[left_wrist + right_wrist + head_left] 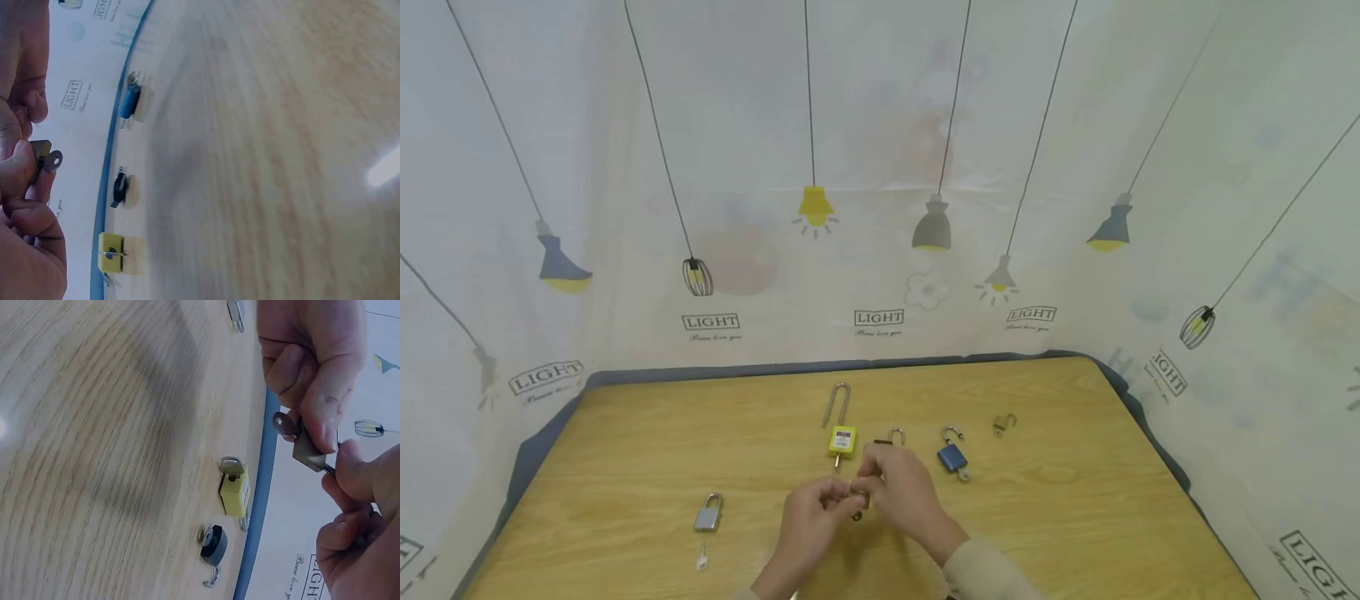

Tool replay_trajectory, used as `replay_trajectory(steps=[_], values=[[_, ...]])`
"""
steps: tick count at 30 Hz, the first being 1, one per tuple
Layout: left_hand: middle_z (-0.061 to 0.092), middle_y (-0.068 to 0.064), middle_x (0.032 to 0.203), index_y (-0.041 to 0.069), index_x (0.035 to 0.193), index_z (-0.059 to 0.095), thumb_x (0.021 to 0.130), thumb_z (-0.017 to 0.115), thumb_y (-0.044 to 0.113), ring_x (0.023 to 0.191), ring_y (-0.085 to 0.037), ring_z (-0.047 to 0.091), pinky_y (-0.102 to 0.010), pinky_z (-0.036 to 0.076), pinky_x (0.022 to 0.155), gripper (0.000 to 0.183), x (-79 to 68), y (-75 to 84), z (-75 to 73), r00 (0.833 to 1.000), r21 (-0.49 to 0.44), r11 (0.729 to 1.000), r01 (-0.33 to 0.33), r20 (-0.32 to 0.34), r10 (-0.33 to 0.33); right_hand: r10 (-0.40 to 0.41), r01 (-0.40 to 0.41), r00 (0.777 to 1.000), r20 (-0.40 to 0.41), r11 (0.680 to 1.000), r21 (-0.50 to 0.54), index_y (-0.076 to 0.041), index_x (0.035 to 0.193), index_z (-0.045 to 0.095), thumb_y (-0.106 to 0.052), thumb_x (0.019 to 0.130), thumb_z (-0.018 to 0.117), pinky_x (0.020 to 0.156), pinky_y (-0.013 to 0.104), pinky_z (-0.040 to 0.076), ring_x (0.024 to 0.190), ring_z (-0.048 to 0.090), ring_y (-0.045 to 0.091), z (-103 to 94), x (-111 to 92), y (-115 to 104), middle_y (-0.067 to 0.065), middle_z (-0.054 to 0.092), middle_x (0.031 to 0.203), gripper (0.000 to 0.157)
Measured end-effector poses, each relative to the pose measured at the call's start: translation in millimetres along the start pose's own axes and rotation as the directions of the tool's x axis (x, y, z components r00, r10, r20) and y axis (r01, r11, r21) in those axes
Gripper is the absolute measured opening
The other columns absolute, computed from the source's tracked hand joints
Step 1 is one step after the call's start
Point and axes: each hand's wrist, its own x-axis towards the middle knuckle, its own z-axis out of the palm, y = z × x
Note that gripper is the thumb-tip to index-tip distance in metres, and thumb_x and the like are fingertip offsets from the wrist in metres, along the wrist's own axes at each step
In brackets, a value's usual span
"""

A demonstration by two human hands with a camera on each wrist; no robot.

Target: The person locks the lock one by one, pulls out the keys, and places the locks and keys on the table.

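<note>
Above the table, my left hand [811, 518] pinches a small brass-coloured padlock [308, 454] between thumb and fingers. A key with a round head [54, 160] sticks out of the padlock's bottom. My right hand [901, 493] pinches the shackle at the other end, its thumb and forefinger close to the left thumb. The fingers hide most of the shackle, so I cannot tell whether it is locked. Just beyond the hands lies a black padlock [120, 189] with a raised shackle, partly covered by the right hand in the head view.
A yellow padlock [842, 441] with a long open shackle lies beyond the hands. To the right are a blue padlock [952, 457] and a small brass padlock [1000, 425], both open. A silver padlock [707, 518] lies at left, a key [702, 562] before it. Printed curtains surround the wooden table [1075, 517].
</note>
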Motion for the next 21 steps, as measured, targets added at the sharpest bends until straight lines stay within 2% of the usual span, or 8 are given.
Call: replay_trajectory(steps=[8, 15, 21], values=[[0.071, -0.004, 0.077, 0.006, 0.082, 0.071, 0.081, 0.077, 0.020, 0.061, -0.005, 0.055, -0.016, 0.044, 0.054, 0.016, 0.4, 1.0, 0.0, 1.000, 0.031, 0.999, -0.024, -0.019, 0.025, -0.023, 0.015, 0.998, -0.055, 0.989, -0.145, -0.018, 0.072, 0.060, -0.017, 0.081, 0.075, 0.058, 0.017, 0.041, 0.064, 0.047, 0.001, 5.8, -3.4, -4.1, -0.011, 0.059, 0.070, 0.018], [0.070, -0.002, 0.075, 0.006, 0.082, 0.070, 0.081, 0.077, 0.018, 0.061, -0.006, 0.056, -0.017, 0.046, 0.055, 0.014, 3.5, -3.3, 3.8, 0.997, 0.073, 0.997, -0.034, -0.070, 0.039, -0.012, -0.009, 0.997, -0.083, 0.967, -0.254, -0.020, 0.078, 0.063, -0.014, 0.082, 0.076, 0.057, 0.015, 0.042, 0.065, 0.052, -0.001, 10.2, -3.5, -1.9, -0.011, 0.065, 0.076, 0.015], [0.070, 0.000, 0.074, 0.008, 0.082, 0.071, 0.081, 0.077, 0.021, 0.062, -0.007, 0.058, -0.018, 0.047, 0.055, 0.014, 6.1, -2.3, 6.6, 0.996, 0.129, 0.991, -0.033, -0.073, 0.043, -0.071, 0.023, 0.989, -0.131, 0.941, -0.338, -0.016, 0.079, 0.064, -0.009, 0.080, 0.076, 0.052, 0.013, 0.039, 0.058, 0.050, -0.002, 12.6, -3.8, 0.1, -0.007, 0.067, 0.073, 0.014]])
